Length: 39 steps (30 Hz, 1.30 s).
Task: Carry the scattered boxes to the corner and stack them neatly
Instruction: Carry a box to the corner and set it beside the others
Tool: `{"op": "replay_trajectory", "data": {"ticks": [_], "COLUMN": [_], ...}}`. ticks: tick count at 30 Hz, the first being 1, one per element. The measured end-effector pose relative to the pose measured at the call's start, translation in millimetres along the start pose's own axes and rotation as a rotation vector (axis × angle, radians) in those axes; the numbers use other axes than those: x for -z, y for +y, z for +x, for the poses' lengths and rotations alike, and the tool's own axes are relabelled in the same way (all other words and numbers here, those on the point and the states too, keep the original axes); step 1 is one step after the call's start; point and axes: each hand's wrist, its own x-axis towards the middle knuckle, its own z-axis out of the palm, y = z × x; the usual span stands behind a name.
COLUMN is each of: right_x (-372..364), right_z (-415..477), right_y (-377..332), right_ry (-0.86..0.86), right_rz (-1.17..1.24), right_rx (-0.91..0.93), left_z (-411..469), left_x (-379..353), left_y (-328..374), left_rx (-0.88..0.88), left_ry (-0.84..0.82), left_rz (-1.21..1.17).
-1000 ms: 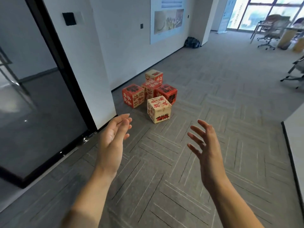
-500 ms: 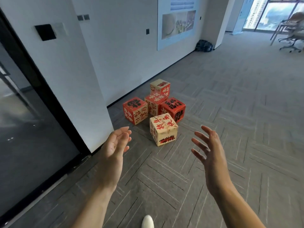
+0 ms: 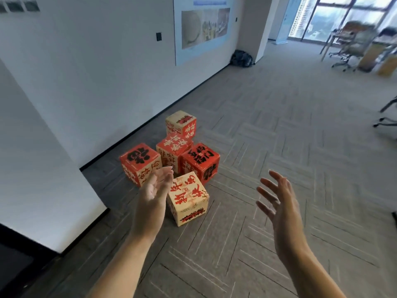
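Five printed cardboard cube boxes (image 3: 174, 147) cluster on the grey carpeted floor (image 3: 279, 125) near the white wall (image 3: 96, 72). The nearest, a cream cube box with red lettering (image 3: 189, 203), sits just in front of the others. Both hands are empty, palms facing each other: the left hand (image 3: 154, 190) with straight fingers at its left edge, the right hand (image 3: 279, 203) with spread fingers, apart to its right.
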Motion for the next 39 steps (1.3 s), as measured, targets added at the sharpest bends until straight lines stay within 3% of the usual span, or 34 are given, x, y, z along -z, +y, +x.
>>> {"op": "replay_trajectory", "data": {"ticks": [9,16,23,32,39], "right_x": [-76,-144,-217,-260,-268], "right_z": [270,414,505,572,604], "right_y": [76,157,331,581,732], "right_ry": [-0.224,-0.361,-0.425,-0.597,-0.501], "right_rz": [-0.142,-0.277,-0.445,-0.713,-0.804], "right_rx": [-0.097,-0.134,-0.281,-0.436,-0.728], "left_z": [211,312,396,422,416], "left_x": [-56,-62,-78,-103,-131], "left_y": [-90,-195,-379,-629,-749], "left_rx": [0.155,0.339,0.644,0.845,0.949], "left_ry": [0.239,0.328,0.423,0.452,0.452], "left_rz": [0.09,0.164,-0.067,0.044,0.09]}}
